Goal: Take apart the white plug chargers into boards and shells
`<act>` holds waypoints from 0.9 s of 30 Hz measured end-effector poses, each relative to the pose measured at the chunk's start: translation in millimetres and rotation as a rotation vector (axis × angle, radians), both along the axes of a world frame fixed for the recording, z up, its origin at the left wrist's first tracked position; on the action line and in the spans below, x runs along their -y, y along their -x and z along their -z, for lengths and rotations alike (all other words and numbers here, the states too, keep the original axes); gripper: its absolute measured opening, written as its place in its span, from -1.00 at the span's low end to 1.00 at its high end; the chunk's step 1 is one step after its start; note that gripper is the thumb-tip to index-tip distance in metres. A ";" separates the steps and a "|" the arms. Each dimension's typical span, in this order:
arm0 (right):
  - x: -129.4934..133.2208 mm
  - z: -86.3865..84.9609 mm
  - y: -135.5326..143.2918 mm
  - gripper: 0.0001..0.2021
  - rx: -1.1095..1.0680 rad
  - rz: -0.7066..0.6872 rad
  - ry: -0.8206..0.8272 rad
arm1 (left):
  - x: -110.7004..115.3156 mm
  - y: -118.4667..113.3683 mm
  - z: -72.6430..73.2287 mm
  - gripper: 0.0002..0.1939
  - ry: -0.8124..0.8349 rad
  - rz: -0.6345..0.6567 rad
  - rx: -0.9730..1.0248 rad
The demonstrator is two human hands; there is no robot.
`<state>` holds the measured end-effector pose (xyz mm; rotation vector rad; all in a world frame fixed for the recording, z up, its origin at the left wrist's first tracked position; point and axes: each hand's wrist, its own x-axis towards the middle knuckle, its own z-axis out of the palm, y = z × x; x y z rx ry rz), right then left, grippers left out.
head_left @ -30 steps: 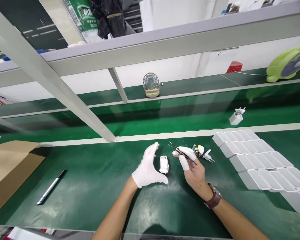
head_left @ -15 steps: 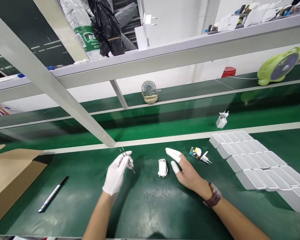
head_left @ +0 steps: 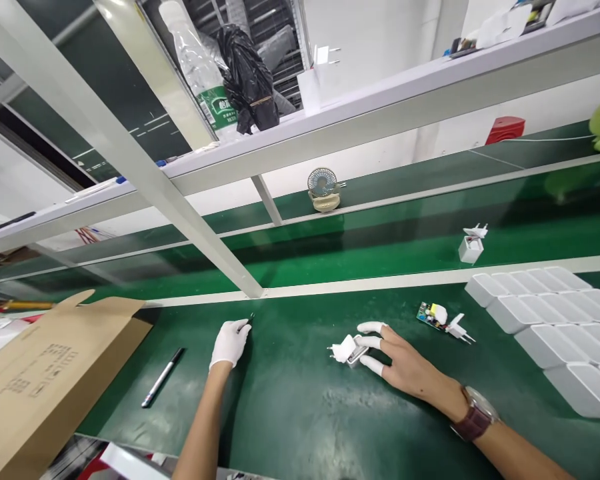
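My left hand (head_left: 230,343), in a white glove, is closed on tweezers (head_left: 251,318). Only their dark tips show past my fingers, low over the green table; my hand hides the rest. White finger cots cover fingertips of my right hand (head_left: 405,360), which grips the open end of a white charger housing (head_left: 357,353). The charger's plug part (head_left: 343,349), with metal pins, hangs out toward the left. Beyond my right hand lies a circuit board (head_left: 433,315) wired to another white plug part (head_left: 459,328).
Rows of white housings (head_left: 545,347) stand at the right. Another opened charger (head_left: 471,248) sits on the green strip behind. A marker (head_left: 163,378) and a cardboard box (head_left: 80,360) are at the left. A slanted metal post (head_left: 205,243) and a shelf edge (head_left: 330,130) cross the view.
My right hand has taken hold of the charger housing, which is now turned with its plug pointing left. My left hand has lowered with the tweezers. The view has shifted left.
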<state>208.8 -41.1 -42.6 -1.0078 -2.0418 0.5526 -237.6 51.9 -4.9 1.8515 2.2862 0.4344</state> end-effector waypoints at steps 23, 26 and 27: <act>2.4 -8.4 7.4 -0.65 -0.047 -0.025 -0.083 | 12.7 -35.4 -24.4 -0.60 -0.261 -0.060 -0.157; 1.9 -14.0 6.8 -0.68 -0.031 -0.013 -0.090 | 45.0 -96.0 -36.1 -0.72 -0.303 0.370 0.021; 1.9 -14.3 6.5 -0.68 -0.016 -0.006 -0.100 | 57.6 -117.6 -38.7 -0.75 -0.247 0.557 0.037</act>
